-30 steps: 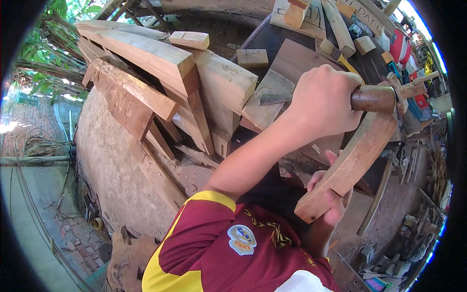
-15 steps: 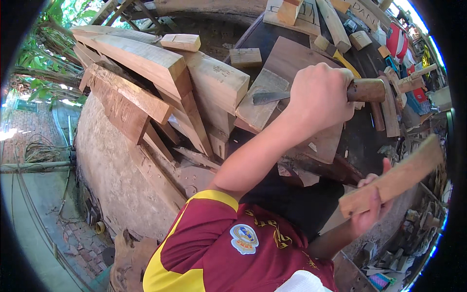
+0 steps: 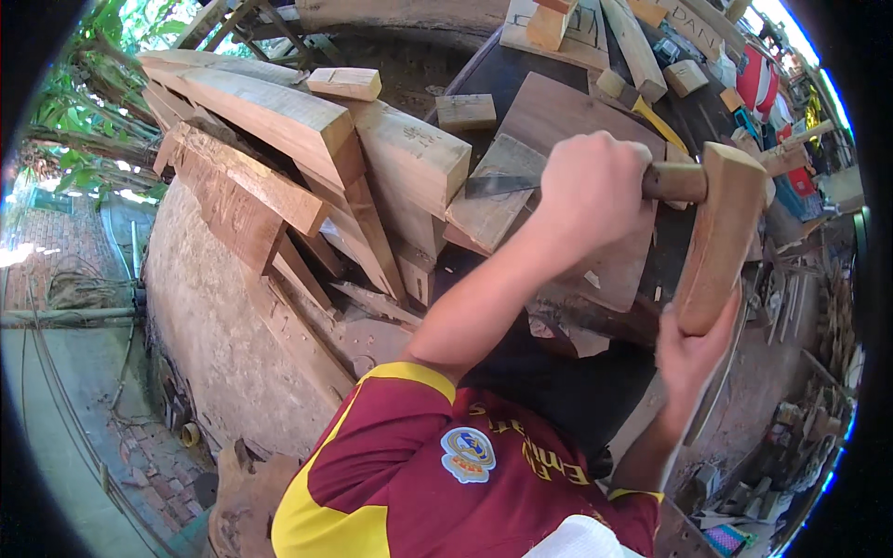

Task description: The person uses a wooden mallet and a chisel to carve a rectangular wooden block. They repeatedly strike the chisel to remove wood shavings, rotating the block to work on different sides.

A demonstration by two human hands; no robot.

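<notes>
My left hand point(image 3: 595, 186) is wrapped round a chisel point(image 3: 674, 181). Its dark metal blade points left, the tip over a pale wooden block point(image 3: 495, 219) that lies on a wider brown board point(image 3: 563, 107). In my right hand point(image 3: 696, 349) is a thick, flat-sided length of wood point(image 3: 718, 242), gripped at its lower end and standing nearly upright. The upper part of this wood meets the butt of the chisel handle. Whether the blade tip touches the block beneath I cannot tell.
Big squared timbers point(image 3: 409, 153) lean at the left, with small offcuts point(image 3: 344, 84) on and beside them. A yellow-handled tool point(image 3: 659, 126), more wood pieces and a red-and-white item point(image 3: 758, 79) lie at the far right. Scraps point(image 3: 744, 502) litter the lower right.
My right hand has swung the length of wood up and left, from tilted and apart to against the chisel's handle end. My left hand and the chisel have shifted slightly left.
</notes>
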